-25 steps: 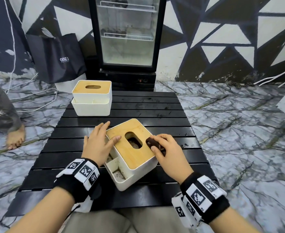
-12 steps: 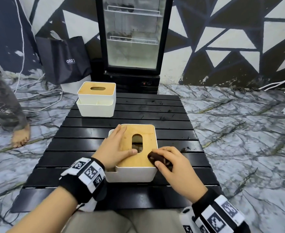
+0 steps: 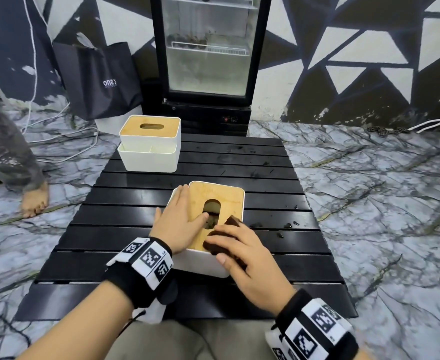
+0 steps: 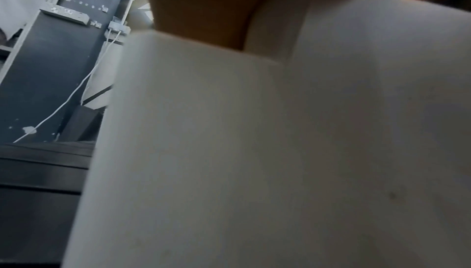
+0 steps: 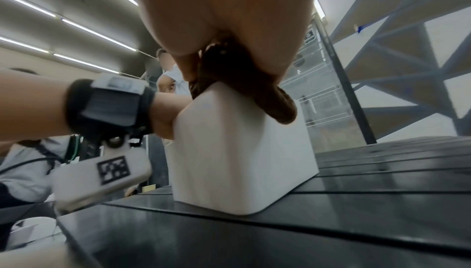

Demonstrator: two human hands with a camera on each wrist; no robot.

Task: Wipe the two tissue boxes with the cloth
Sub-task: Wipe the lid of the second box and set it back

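Near tissue box (image 3: 217, 201) under both hands, left hand (image 3: 178, 222) flat on its wooden lid, right hand (image 3: 242, 253) gripping brown cloth (image 3: 222, 236) at its near right corner.

Both forearms reach forward from the near edge of the table, each wrist wrapped in a black band with white marker tags. The left hand (image 3: 178, 224) lies palm down with fingers straight and spread, flat on the wooden lid of the near tissue box (image 3: 200, 263), thumb toward the lid's oval opening. The right hand (image 3: 247, 258) sits at the near right corner of that lid, fingers curled over a dark brown cloth (image 3: 222, 236) and pressing it down, thumb tucked along the cloth's near side.
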